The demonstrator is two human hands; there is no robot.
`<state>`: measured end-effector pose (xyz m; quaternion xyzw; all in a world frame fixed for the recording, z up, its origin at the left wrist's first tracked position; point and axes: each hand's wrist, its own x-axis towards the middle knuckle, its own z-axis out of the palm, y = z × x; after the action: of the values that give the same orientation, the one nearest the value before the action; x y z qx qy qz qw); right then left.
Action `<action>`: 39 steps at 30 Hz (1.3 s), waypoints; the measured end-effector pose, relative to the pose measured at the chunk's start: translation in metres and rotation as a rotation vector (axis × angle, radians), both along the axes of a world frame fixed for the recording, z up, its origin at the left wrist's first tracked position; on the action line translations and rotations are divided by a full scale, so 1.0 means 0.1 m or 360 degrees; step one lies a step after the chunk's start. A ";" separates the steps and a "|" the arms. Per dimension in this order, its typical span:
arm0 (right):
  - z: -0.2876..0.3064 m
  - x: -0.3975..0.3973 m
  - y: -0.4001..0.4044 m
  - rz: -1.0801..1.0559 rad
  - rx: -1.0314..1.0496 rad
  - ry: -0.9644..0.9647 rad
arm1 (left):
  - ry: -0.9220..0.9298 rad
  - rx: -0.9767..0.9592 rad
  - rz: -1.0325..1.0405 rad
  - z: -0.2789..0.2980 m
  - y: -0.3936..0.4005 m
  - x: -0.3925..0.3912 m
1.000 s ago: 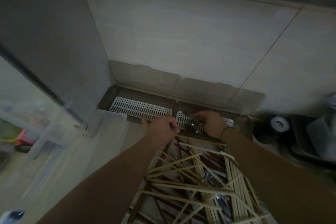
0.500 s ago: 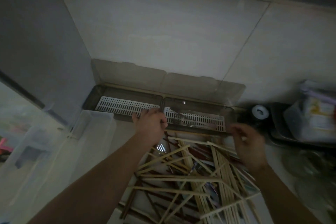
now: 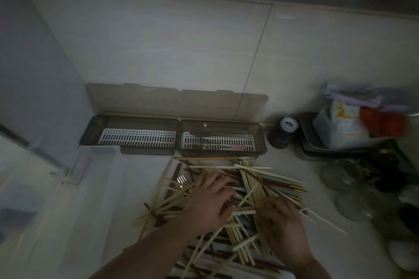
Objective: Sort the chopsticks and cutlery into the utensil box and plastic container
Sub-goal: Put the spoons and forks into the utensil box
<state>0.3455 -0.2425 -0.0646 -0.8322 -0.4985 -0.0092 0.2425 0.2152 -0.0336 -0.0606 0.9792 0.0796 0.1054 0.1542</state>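
The grey utensil box (image 3: 90,133) stands against the wall with both lids open. Its left compartment shows only a white slotted insert. The right compartment (image 3: 260,142) holds metal cutlery (image 3: 204,141), one piece with a pink handle. A clear plastic container (image 3: 95,161) sits in front of the box's left end. A loose pile of pale and dark chopsticks (image 3: 251,179) lies nearer to me, with a fork (image 3: 181,180) among them. My left hand (image 3: 208,204) rests on the pile's middle, fingers spread. My right hand (image 3: 281,222) lies on the pile beside it, fingers reaching among the sticks. Neither plainly grips anything.
A dark jar with a white lid (image 3: 286,129) stands right of the box. Behind it a metal tray (image 3: 306,142) carries bags and packets. Glassware (image 3: 347,204) crowds the right edge. A tall grey panel (image 3: 40,86) closes off the left side.
My right hand has left the box's right compartment and come down onto the pile. My left hand has drawn back from the box's front edge onto the chopsticks.
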 end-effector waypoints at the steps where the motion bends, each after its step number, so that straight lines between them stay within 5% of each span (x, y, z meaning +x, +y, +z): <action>1: -0.01 -0.05 0.01 0.0024 0.0025 0.0006 | 0.0014 -0.0009 -0.0026 -0.02 -0.04 -0.04; 12: -0.01 -0.12 0.14 -0.0330 -0.0239 -0.0046 | 0.0160 -0.0021 -0.0074 -0.06 -0.15 -0.43; 25: 0.12 -0.11 0.48 -0.0241 -0.0546 -0.0353 | 0.0160 -0.0043 -0.0085 -0.01 -0.14 -0.53; 39: 0.20 0.00 0.65 -0.0161 -0.0542 0.0139 | 0.0236 -0.0029 -0.0059 -0.01 -0.15 -0.55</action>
<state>0.3460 -0.1777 -0.0442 -0.8849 -0.4393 0.0993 0.1188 0.1607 -0.0484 -0.0613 0.9842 0.0735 0.0289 0.1587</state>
